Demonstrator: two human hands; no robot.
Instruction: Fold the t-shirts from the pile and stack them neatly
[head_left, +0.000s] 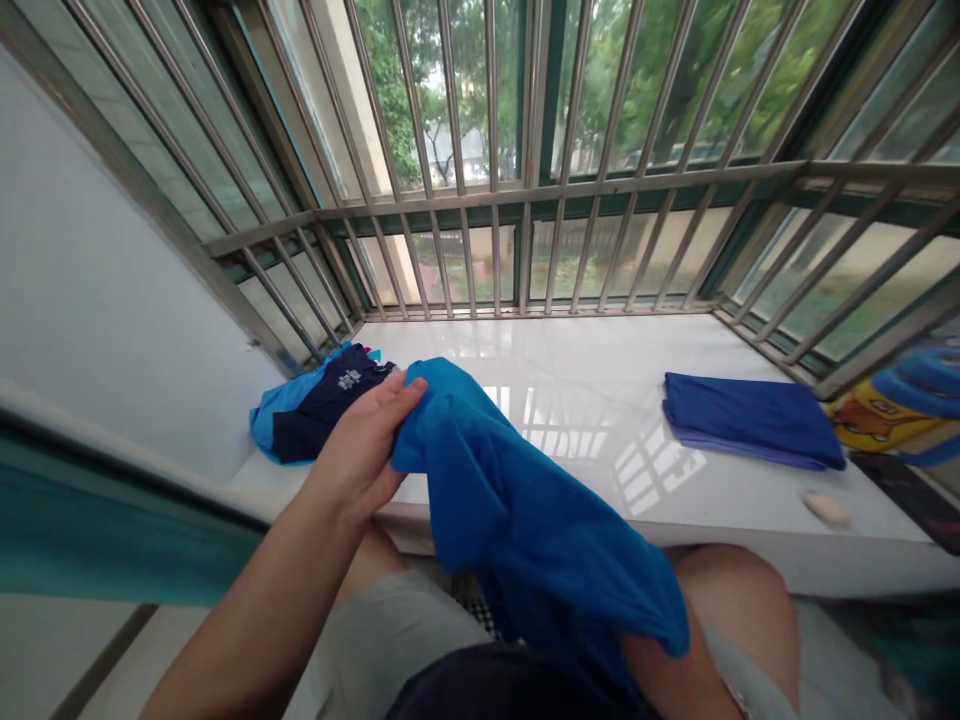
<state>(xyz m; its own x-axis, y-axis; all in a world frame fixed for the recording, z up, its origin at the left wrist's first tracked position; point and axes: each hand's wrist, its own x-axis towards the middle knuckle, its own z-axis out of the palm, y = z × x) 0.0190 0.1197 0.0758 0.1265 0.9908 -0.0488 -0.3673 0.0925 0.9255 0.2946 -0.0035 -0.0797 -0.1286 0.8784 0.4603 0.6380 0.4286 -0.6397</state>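
Blue cloth (517, 500) hides right hand, grip unclear; left hand (369, 440) pinches it; garment bundle (311, 408) beyond.

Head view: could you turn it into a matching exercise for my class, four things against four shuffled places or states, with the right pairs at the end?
Things
1. Left hand
2. Navy and light-blue bundle
3. Folded cloth
4. Small pale object

Places or states
A. Next to a dark phone-like object
B. At the left end of the white ledge
C. Gripping a bright blue garment
D. Lying flat, deep blue

Pairs: 1-C; 2-B; 3-D; 4-A
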